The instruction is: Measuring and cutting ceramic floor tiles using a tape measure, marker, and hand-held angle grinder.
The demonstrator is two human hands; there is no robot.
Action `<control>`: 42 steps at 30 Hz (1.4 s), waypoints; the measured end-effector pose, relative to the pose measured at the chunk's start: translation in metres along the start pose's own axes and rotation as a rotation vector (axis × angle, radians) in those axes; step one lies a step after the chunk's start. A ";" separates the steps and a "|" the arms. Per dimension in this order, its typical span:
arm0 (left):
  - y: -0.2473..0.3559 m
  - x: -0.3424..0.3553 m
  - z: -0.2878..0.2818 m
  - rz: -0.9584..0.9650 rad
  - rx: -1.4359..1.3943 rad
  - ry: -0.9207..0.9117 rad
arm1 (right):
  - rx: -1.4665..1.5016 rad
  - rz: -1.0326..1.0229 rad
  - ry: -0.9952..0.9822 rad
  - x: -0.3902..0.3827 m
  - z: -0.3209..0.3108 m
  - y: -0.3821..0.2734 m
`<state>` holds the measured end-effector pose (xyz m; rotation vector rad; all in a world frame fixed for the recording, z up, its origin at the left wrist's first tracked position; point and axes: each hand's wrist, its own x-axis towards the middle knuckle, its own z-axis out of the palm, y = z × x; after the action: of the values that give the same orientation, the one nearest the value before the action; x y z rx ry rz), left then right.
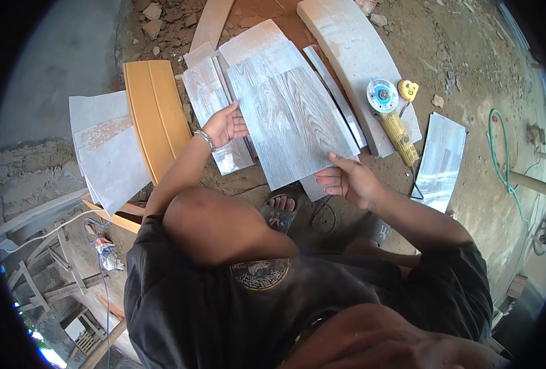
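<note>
A large grey wood-patterned tile (288,117) lies tilted in front of me between my two hands. My left hand (224,125) is at its left edge, with the fingers bent against that edge. My right hand (350,178) grips the near right corner, thumb on top and fingers below. Beneath and beside it are more tiles, among them a narrower glossy cut tile (208,92) on the left and a thin tile strip (337,98) on the right.
An angle grinder (396,126) with a blue-centred disc rests on a long pale block (353,55), beside a yellow tape measure (408,90). Another grey tile (442,163) lies right. Left are an orange-brown panel (156,114) and pale sheets (116,166). A green hose (507,160) curves far right.
</note>
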<state>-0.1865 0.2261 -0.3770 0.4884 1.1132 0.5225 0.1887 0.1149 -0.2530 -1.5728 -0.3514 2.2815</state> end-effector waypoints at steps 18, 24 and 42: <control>-0.037 0.031 0.044 0.124 0.365 0.532 | -1.045 -0.869 0.576 0.021 -0.120 0.023; -0.079 0.044 0.106 0.648 1.761 0.577 | -1.246 -1.147 0.629 0.022 -0.133 0.000; -0.110 0.063 0.194 1.081 1.868 -0.329 | -0.972 -0.108 0.542 -0.206 -0.125 0.046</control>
<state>0.0313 0.1581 -0.4180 2.7612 0.6228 0.1025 0.3665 -0.0115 -0.1402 -2.4128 -1.4778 1.5221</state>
